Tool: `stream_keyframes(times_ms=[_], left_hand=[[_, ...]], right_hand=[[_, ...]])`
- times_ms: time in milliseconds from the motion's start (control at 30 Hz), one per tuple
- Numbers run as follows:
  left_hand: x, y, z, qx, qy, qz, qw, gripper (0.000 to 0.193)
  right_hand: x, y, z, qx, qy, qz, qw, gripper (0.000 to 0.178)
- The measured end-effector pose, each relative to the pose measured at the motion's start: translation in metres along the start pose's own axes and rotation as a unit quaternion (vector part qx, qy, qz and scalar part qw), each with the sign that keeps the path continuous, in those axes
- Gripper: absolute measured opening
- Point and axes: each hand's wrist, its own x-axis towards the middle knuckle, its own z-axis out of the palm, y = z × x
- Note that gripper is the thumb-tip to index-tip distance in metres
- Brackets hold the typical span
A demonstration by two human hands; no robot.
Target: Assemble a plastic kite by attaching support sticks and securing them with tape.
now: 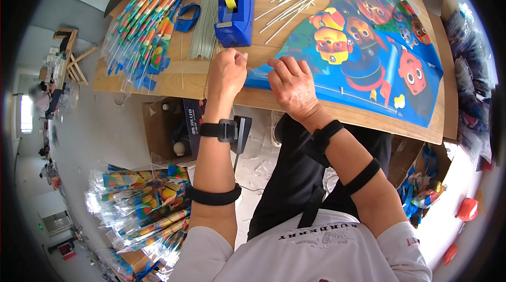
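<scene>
With left grip point(227, 71) at upper centre, below blue tape dispenser point(232, 34), and right grip point(294, 84) over printed sheet point(365, 52); both curled, cannot tell whether clamped

A blue sheet point(363, 65) printed with colourful cartoon animals lies spread on the table point(197, 82).

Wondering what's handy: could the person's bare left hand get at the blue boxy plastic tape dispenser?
Probably yes: the left hand is close to the tape dispenser, with nothing visible between them. Whether it's holding anything is unclear.
</scene>
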Motion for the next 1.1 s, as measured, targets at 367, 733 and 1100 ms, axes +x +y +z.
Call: stream_keyframes(times_ms=[367, 733, 1100], left_hand=[[-0.027, 0.008, -0.002, -0.352, 0.008, -0.228, 0.908, 0.051], [-0.04, 0.01, 0.035, -0.531, 0.14, -0.201, 0.811, 0.048], [-0.043, 0.003, 0.039, -0.505, 0.184, -0.13, 0.833, 0.044]], right_hand=[[0.004, 0.002, -0.003, 0.014, 0.027, 0.018, 0.999, 0.016], [0.027, -0.002, -0.024, 0.12, -0.053, 0.045, 0.99, 0.023], [0.059, 0.034, 0.014, 0.362, -0.325, 0.108, 0.867, 0.028]])
